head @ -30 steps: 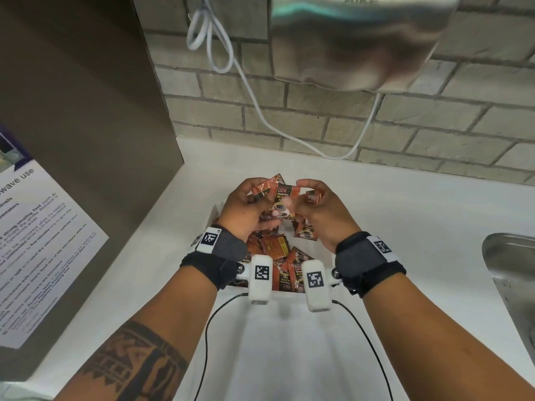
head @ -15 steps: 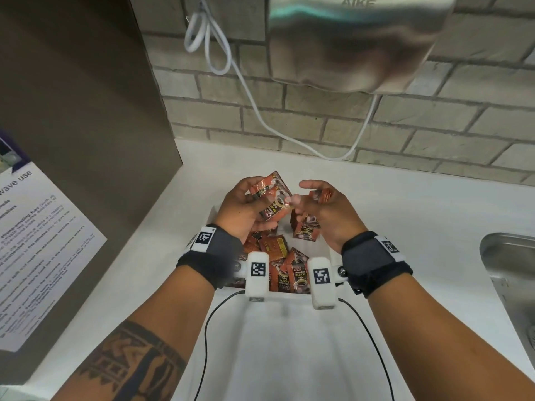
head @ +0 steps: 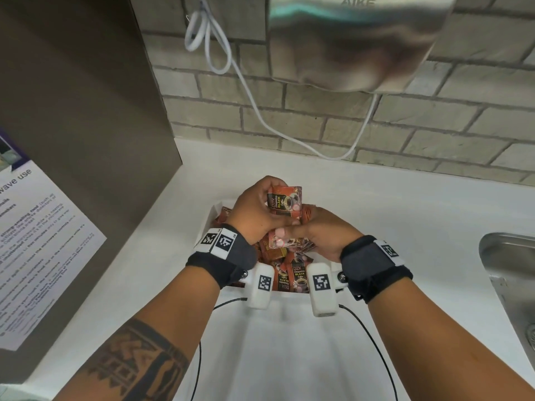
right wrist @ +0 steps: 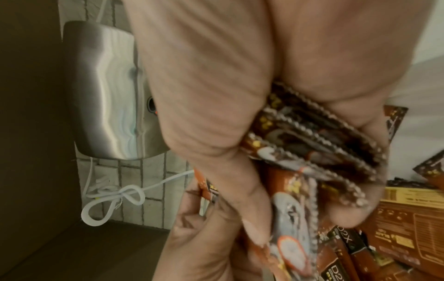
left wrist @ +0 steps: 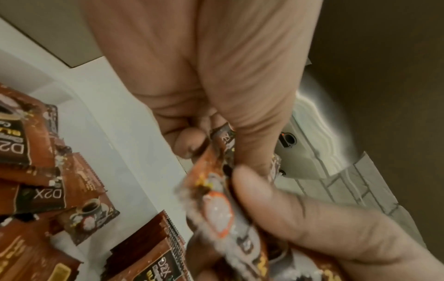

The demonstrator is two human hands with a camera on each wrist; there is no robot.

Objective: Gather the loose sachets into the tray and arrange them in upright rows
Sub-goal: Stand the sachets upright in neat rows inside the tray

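A white tray (head: 209, 219) on the white counter holds a jumble of brown-orange coffee sachets (head: 292, 273), lying flat and crossed. My left hand (head: 260, 211) is above the tray's far part and grips a sachet (head: 285, 204) upright, its printed face towards me. In the left wrist view its thumb and fingers pinch that sachet (left wrist: 216, 205). My right hand (head: 321, 233) is just right of it, curled round a small stack of sachets (right wrist: 319, 144) held edge-on; its fingertips meet the left hand's.
A brown cabinet side (head: 75, 117) with a paper notice (head: 37, 244) stands at the left. A steel hand dryer (head: 350, 39) and its white cable (head: 254, 108) hang on the brick wall behind. A steel sink (head: 509, 279) is at the right.
My left hand has turned its sachet upright with the printed face towards me. My right hand has dropped lower and closed in against the left hand, keeping its stack.
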